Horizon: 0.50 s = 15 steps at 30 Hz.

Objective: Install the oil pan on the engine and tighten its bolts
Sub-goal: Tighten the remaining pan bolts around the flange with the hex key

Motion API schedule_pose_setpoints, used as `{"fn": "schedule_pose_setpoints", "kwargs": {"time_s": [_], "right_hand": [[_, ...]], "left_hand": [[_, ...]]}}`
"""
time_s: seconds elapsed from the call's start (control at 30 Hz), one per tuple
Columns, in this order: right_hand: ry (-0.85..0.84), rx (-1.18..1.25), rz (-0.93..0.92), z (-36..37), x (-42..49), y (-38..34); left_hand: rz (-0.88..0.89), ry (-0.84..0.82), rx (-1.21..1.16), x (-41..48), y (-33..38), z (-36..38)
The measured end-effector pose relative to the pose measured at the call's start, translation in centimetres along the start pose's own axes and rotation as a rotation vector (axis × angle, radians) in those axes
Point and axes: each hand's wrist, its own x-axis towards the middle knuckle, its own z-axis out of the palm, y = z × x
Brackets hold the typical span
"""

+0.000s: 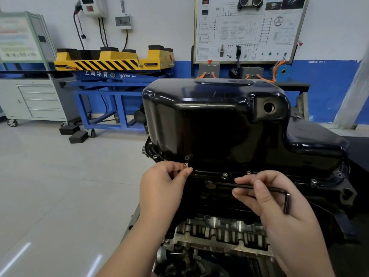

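The glossy black oil pan [215,120] sits on top of the upturned engine [221,232], its drain hole [269,107] facing me. Bolts stand in the near flange, for instance one [225,174] at the middle and one [313,180] to the right. My left hand [161,188] pinches a small bolt [185,165] at the flange's left part. My right hand [267,198] holds a black L-shaped hex key [279,189] lying horizontally along the flange, its short leg pointing down.
A blue stand carrying a yellow and black striped lift platform [111,60] stands behind on the left, beside a grey drawer cabinet [38,98]. A wiring diagram board [247,29] hangs at the back. Light tiled floor [60,186] spreads to the left of the engine.
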Motion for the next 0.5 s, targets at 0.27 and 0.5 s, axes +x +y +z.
{"fn": "schedule_pose_setpoints", "kwargs": {"time_s": [0.27,0.5], "right_hand": [[0.019,-0.041,-0.163,1.8,1.3,-1.2],[-0.051,-0.262,-0.369,4.6,3.8,-2.1]], "left_hand": [[0.194,-0.017,0.189,0.2,0.2,0.0],[0.199,-0.011,0.152,0.2,-0.1,-0.1]]}}
